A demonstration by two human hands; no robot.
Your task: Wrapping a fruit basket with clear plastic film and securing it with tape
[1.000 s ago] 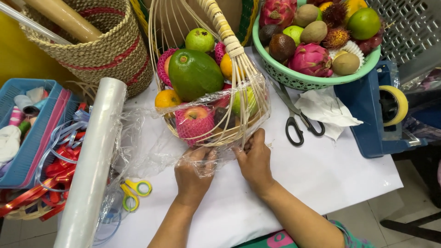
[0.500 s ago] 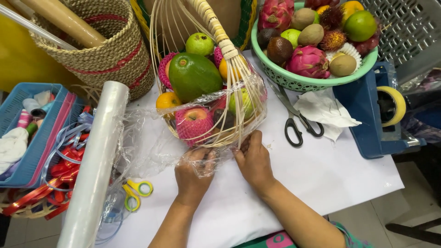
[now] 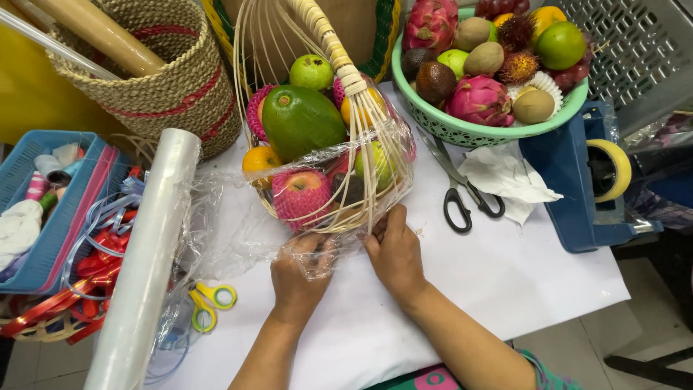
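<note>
In the head view, clear wrap (image 3: pixel 317 249) is pinched in the closed fingers of the left hand (image 3: pixel 299 271) and right hand (image 3: pixel 393 249) under the fruit basket (image 3: pixel 328 155) on the desk (image 3: pixel 505 282). If pulled unevenly, the thin wrap could tear or the basket could be tipped.

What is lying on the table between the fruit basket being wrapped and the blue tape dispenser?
In the head view, black-handled scissors and a crumpled white tissue lie between the fruit basket and the blue tape dispenser.
</note>
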